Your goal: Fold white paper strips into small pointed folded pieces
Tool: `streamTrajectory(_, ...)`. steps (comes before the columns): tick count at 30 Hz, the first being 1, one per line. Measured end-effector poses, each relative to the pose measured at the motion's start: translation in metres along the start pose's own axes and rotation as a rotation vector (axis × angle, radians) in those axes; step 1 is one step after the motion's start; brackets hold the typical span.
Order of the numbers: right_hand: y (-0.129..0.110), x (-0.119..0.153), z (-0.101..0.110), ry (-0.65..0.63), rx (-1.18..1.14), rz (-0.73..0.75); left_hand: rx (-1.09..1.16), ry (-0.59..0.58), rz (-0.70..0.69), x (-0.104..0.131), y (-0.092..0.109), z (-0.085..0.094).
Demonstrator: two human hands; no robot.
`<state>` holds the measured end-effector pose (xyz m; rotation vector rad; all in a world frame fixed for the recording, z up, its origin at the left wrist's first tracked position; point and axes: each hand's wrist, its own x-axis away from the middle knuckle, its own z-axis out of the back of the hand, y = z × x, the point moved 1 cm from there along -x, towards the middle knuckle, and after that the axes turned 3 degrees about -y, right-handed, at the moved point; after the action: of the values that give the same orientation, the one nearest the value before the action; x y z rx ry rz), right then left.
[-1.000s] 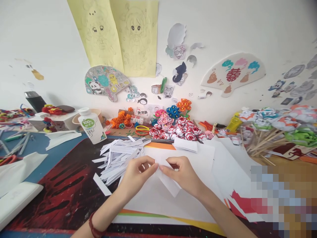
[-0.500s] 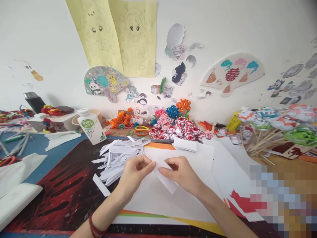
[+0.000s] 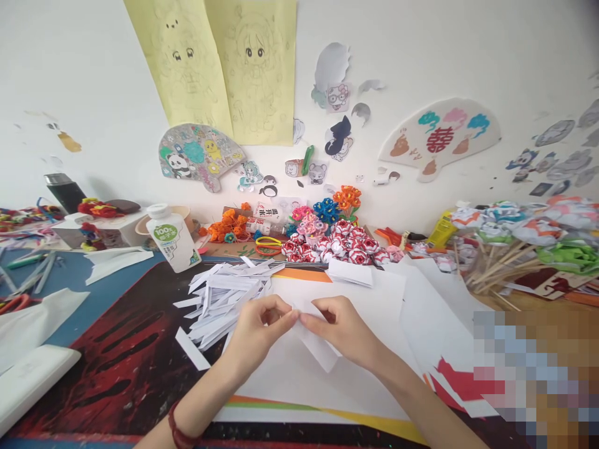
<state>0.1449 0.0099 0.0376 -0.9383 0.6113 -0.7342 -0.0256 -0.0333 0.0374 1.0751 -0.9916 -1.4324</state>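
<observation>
Between both hands is a small piece of white paper [image 3: 319, 347], tilted above larger white sheets [image 3: 369, 386]. My left hand [image 3: 262, 327] pinches its upper left edge between thumb and fingers. Its other edge is gripped by my right hand [image 3: 341, 327], thumb on the near side. The two thumb tips almost meet at the middle of the paper. Beside my left hand lies a pile of folded white paper strips [image 3: 224, 293]. A small stack of folded white paper [image 3: 350, 273] rests beyond my hands.
A white bottle [image 3: 173, 240] stands behind the strips. Red and white paper flowers [image 3: 350, 243] line the wall side. At right are flowers on wooden sticks [image 3: 496, 255] and red paper [image 3: 461, 380]. A white case [image 3: 40, 380] lies at left.
My left thumb has moved slightly right, bringing the two thumb tips closer together. The lower end of the paper has shifted a little to the right and down.
</observation>
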Motion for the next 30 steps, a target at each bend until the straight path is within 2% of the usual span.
streamTrajectory(3, 0.0003, 0.0006, 0.0009, -0.007, -0.004, 0.009, -0.063, -0.015, -0.001, -0.0006, 0.0024, 0.0007)
streamTrajectory(8, -0.0006, 0.0014, 0.0022, -0.02, -0.066, 0.008, -0.127, 0.047, -0.009, -0.0016, 0.0063, 0.0031)
streamTrajectory(20, -0.0038, 0.004, 0.0019, -0.119, -0.33, -0.035, 0.08, -0.008, -0.021, 0.002, 0.0097, 0.0047)
streamTrajectory(26, -0.0046, 0.0043, 0.0033, -0.128, -0.339, -0.047, 0.091, 0.005, -0.031, 0.0019, 0.0078, 0.0025)
streamTrajectory(30, -0.0039, 0.0051, 0.0039, -0.081, -0.293, -0.036, -0.017, 0.029, -0.091, 0.0017, 0.0087, 0.0032)
